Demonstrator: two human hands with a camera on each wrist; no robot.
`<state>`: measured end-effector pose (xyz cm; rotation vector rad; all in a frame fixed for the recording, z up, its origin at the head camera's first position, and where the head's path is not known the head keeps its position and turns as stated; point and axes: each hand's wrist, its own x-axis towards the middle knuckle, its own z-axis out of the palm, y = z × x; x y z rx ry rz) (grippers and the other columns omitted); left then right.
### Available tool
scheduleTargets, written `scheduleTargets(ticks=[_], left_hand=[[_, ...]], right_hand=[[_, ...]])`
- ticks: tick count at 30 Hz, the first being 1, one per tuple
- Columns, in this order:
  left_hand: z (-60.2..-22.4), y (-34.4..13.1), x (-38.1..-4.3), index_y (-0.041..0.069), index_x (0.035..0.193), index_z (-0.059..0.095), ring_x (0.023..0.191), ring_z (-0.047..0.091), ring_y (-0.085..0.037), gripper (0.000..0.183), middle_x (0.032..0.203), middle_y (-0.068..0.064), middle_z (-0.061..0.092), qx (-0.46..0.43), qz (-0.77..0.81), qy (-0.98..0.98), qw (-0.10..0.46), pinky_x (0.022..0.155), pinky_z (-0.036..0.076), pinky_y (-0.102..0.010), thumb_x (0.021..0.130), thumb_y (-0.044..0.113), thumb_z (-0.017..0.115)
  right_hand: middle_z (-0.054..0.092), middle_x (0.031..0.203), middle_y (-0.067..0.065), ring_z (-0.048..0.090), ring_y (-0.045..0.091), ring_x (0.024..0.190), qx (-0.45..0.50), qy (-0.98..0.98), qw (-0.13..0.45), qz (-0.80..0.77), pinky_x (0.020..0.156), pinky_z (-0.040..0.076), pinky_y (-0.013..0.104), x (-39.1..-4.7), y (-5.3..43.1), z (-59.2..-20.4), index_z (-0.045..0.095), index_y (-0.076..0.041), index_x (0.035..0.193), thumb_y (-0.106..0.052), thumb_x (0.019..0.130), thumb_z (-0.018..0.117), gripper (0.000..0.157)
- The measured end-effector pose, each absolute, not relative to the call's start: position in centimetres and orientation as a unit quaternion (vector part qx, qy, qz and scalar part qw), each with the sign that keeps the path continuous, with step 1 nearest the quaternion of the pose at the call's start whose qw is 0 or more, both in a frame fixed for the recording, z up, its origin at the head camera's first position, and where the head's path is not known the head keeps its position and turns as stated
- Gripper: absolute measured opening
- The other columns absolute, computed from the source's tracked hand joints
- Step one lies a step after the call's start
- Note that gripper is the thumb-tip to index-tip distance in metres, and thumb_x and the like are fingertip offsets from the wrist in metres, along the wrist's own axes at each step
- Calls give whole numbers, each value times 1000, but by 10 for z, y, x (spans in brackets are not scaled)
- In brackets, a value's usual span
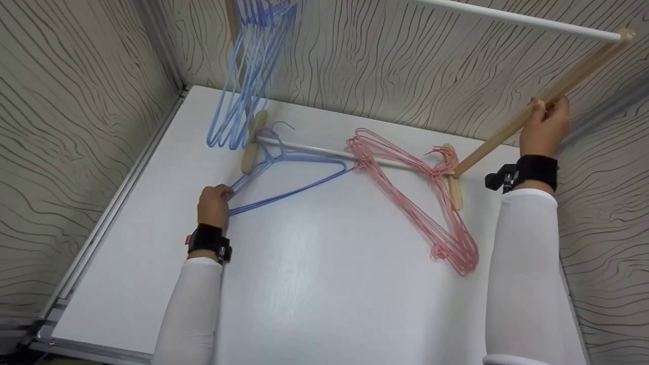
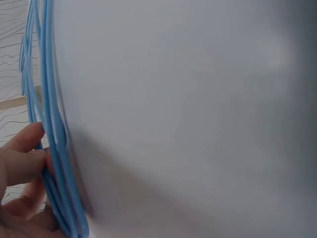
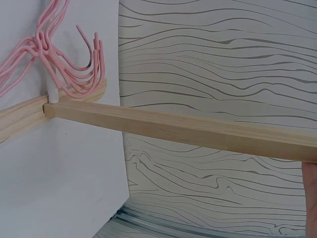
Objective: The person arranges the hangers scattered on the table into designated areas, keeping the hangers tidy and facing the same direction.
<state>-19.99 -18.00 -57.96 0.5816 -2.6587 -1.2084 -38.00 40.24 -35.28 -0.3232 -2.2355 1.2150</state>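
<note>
My left hand (image 1: 213, 207) pinches one corner of several blue hangers (image 1: 289, 193) lying together on the white table, their hooks by the rack's lower rod. Close up in the left wrist view, thumb and fingers hold the stacked blue hangers (image 2: 49, 99) by their edge. On the right, my right hand (image 1: 545, 129) grips the rack's slanting wooden post (image 1: 494, 143). Only a bit of that hand shows at the edge of the right wrist view, beside the wooden post (image 3: 173, 131). Pink hangers (image 1: 416, 217) lie across the lower rod between both hands.
More blue hangers (image 1: 261, 17) hang at the rack's upper left. A white upper rod (image 1: 532, 20) joins the right post's top; a white lower rod (image 1: 314, 149) runs between wooden feet. Wood-patterned walls surround the white table (image 1: 324, 284).
</note>
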Motion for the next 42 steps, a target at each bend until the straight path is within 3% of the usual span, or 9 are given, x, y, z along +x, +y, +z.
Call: scheduleTargets(ticks=[3, 8, 15, 23, 27, 34, 38, 42], left_hand=[[-579, -179, -200, -6, 108, 74, 105, 62, -39, 22, 107, -23, 62, 197, -415, -885, 71, 89, 52, -50, 99, -1, 55], [-577, -178, -202, -12, 104, 71, 102, 63, -43, 19, 108, -27, 60, 178, -376, -907, 67, 89, 52, -52, 95, -2, 58], [-574, -176, -205, -11, 106, 68, 100, 62, -41, 19, 111, -25, 55, 164, -362, -912, 98, 85, 53, -49, 101, 1, 54], [-568, -175, -202, -7, 115, 59, 93, 63, -36, 23, 102, -22, 65, 175, -367, -909, 95, 79, 52, -47, 106, 7, 44], [-563, -176, -196, -3, 126, 53, 93, 68, -30, 27, 106, -19, 68, 191, -447, -872, 58, 77, 56, -40, 108, 13, 41], [-558, -185, -190, -12, 138, 50, 97, 74, -23, 35, 123, -31, 64, 180, -666, -724, 1, 82, 60, -26, 109, 7, 42], [-552, -188, -187, -11, 143, 45, 98, 73, -14, 40, 130, -29, 62, 181, -740, -648, -18, 91, 56, -27, 109, 11, 44], [-545, -189, -184, -12, 144, 43, 101, 73, -17, 43, 126, -25, 64, 178, -796, -579, -6, 96, 54, -29, 110, 12, 44]], right_hand=[[62, 127, 3, 58, 11, 122, -116, -831, 297, 456, 103, 46, 22, -381, 403, -353, 56, -7, 135, -24, 107, 47, 34], [62, 123, 1, 59, 12, 120, -117, -832, 299, 453, 102, 46, 22, -382, 403, -354, 57, -7, 132, -25, 107, 47, 33], [61, 128, 3, 57, 12, 124, -118, -828, 286, 468, 105, 44, 22, -380, 403, -352, 56, -8, 134, -23, 107, 46, 32], [62, 128, 3, 58, 12, 122, -118, -834, 285, 457, 103, 46, 22, -380, 402, -353, 57, -11, 131, -26, 107, 45, 31], [62, 131, 5, 58, 12, 122, -117, -833, 284, 460, 103, 45, 21, -381, 402, -353, 57, -11, 129, -25, 107, 45, 29], [62, 124, 0, 59, 11, 119, -120, -836, 290, 450, 98, 46, 20, -381, 403, -354, 57, -11, 129, -26, 107, 47, 29], [62, 122, -1, 59, 11, 118, -122, -836, 292, 449, 98, 46, 21, -381, 403, -355, 58, -12, 131, -27, 107, 47, 30], [61, 124, 1, 59, 11, 119, -124, -839, 291, 443, 99, 46, 21, -381, 402, -354, 57, -11, 132, -27, 108, 46, 31]])
